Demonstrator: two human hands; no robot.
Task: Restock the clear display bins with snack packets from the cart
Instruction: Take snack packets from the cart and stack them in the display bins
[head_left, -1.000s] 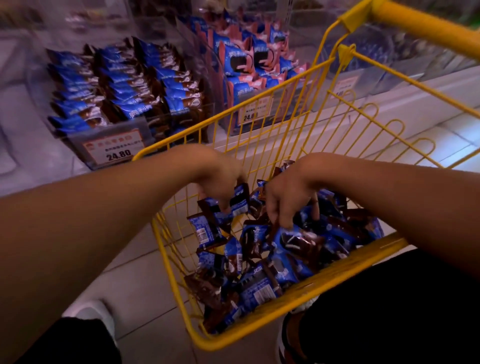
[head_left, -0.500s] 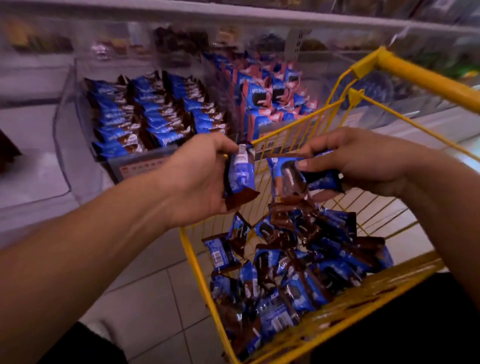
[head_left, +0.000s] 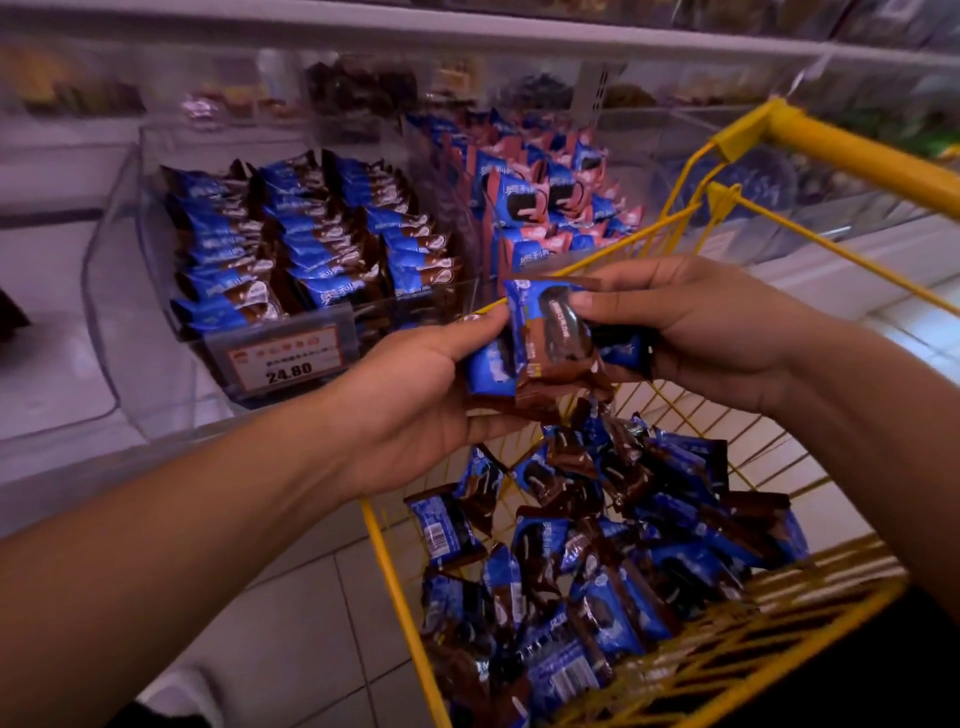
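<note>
The left hand (head_left: 415, 400) and the right hand (head_left: 696, 332) both grip a small stack of blue-and-brown snack packets (head_left: 545, 338) above the yellow cart (head_left: 831, 150), apparently squaring them for neat insertion. The clear display bin (head_left: 130, 291) with matching packets in 3 rows sits at 10 o'clock. Loose packets (head_left: 597, 545) fill the cart at 6 o'clock.

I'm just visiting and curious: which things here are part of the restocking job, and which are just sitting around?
Part of the job:
blue-and-brown packets held in both hands
loose packets in the yellow cart
clear bin of matching packets

Just nearby:
pink-and-blue packets in the next bin
price tag
</note>
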